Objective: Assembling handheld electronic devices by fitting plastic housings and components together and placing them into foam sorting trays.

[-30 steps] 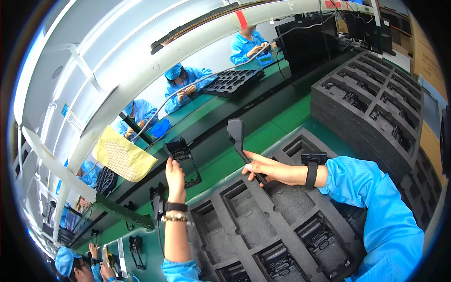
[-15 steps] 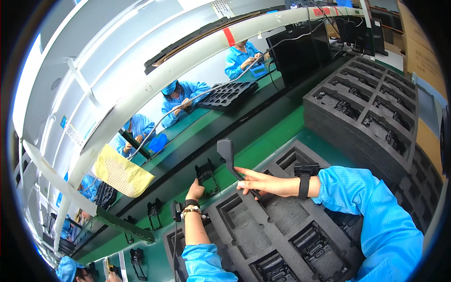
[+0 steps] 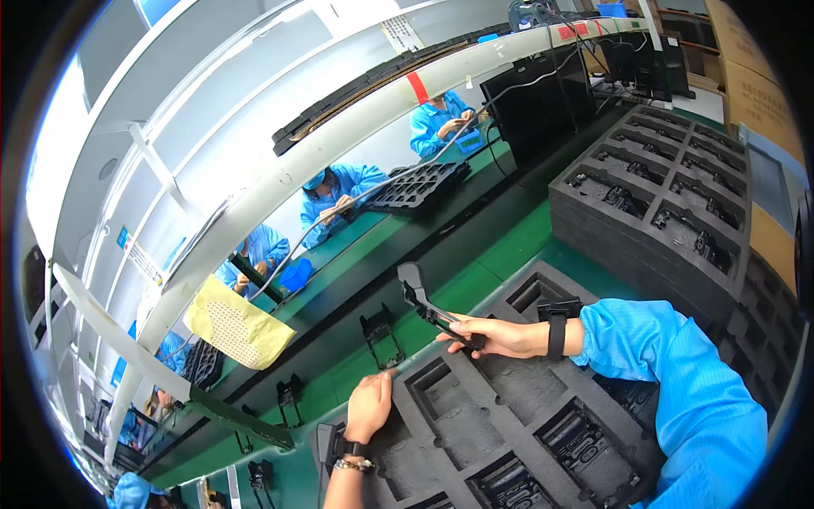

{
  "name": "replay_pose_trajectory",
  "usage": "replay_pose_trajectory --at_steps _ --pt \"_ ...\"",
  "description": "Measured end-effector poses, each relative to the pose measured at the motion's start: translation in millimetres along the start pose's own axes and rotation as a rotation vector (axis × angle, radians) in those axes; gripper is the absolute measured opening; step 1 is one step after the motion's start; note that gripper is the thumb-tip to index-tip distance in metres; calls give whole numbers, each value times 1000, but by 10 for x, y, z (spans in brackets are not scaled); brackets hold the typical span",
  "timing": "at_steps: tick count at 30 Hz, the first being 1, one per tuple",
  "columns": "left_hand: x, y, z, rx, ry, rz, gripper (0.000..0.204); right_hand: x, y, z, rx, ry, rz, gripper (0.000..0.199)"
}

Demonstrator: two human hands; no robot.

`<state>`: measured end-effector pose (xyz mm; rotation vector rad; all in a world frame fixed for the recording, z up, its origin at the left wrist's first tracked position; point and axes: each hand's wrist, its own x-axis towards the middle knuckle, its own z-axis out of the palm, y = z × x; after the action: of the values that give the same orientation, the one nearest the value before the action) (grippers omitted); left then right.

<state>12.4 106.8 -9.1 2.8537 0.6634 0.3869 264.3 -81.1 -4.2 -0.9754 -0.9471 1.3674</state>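
Observation:
My right hand [image 3: 500, 338] is closed round the lower end of a black plastic bracket [image 3: 421, 293]. This bracket has a broad flat head and leans up to the left, above the foam tray. My left hand [image 3: 370, 405] is curled over the near side of the green belt, beside the foam tray's [image 3: 483, 360] edge; its fingertips are largely hidden. Just beyond them a black open-frame bracket [image 3: 381, 337] stands on the belt. Black parts [image 3: 585, 450] fill some of the tray's pockets, while the pockets under my hands show bare foam.
A tall stack of foam trays [image 3: 653, 229] with black parts rises at the right. More brackets [image 3: 289, 400] stand along the belt [image 3: 479, 276] at left. A white rail [image 3: 339, 127] crosses ahead, with a yellow sheet [image 3: 240, 322] hanging from it. Co-workers in blue [image 3: 339, 191] sit beyond.
My left hand has drawn back toward me from the bracket on the belt, which stays there. The bracket in my right hand has turned, showing more of its frame. The view has shifted slightly.

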Motion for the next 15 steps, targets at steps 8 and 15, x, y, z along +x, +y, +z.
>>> replay_pose_trajectory --at_steps 8,15 --pt "-23 6 -66 -21 -65 -163 47 47 -283 -126 26 208 -120 56" --pt "14 -41 -55 -25 -58 -139 48 715 -595 -1003 -438 597 70 43"
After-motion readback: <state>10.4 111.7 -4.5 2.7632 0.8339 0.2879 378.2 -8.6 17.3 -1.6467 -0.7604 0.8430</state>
